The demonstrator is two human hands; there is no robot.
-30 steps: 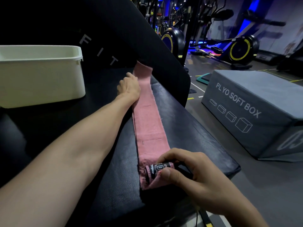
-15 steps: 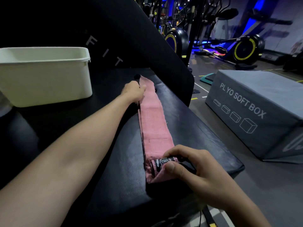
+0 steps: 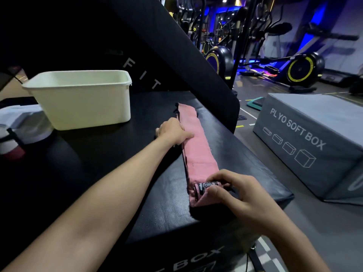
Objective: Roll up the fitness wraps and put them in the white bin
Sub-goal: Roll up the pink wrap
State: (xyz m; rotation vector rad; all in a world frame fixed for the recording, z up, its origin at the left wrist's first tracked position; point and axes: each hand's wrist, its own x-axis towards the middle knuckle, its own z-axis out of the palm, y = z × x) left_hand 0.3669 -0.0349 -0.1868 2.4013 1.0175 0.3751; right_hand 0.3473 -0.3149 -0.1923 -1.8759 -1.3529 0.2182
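A long pink fitness wrap (image 3: 197, 152) lies stretched along the right side of a black padded box (image 3: 121, 173). Its near end is turned over into a small roll with a black patterned label (image 3: 206, 186). My right hand (image 3: 233, 195) pinches that rolled end between thumb and curled fingers. My left hand (image 3: 173, 133) rests on the wrap's left edge near its far end, fingers curled over the fabric. The white bin (image 3: 82, 99) stands at the back left of the box top, and what I see of its inside holds nothing.
A slanted black pad with white letters (image 3: 149, 55) rises behind the wrap. A grey soft box (image 3: 314, 142) sits on the floor to the right. White and dark items (image 3: 17, 130) lie left of the bin. Exercise bikes (image 3: 300, 69) stand far back.
My left hand slid back along the wrap toward me. The wrap's far end, which ran up the slanted pad, now lies flat. The right hand kept its pinch on the rolled end.
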